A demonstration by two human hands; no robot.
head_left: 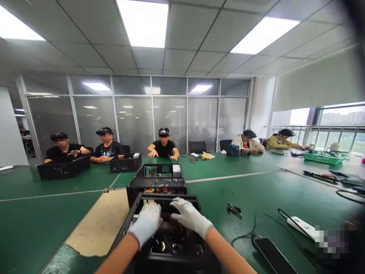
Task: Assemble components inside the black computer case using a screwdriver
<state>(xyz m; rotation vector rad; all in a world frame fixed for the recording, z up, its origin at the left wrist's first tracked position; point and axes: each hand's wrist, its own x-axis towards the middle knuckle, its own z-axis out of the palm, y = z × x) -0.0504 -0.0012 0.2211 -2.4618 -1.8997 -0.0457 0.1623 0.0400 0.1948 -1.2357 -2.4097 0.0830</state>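
Note:
In front of me lies a black, open-topped metal case (127,227), much like a computer case, with dark parts and cables inside. My left hand (148,220), in a white glove, reaches over its left part. Those fingers point down into the case and are partly hidden, so I cannot make out whether they grip anything. My right hand (189,216), also white-gloved, hovers over the right side with its fingers apart and bent, nothing visible in them. A round part with a yellowish face (162,246) shows in the lower opening of the case.
Another black case (156,183) stands just beyond mine. Cardboard (98,224) lies to the left. On the right are a small black tool-like item (234,210), a phone (273,254), a white power strip (302,227) and cables. Several people sit across the green table (216,194).

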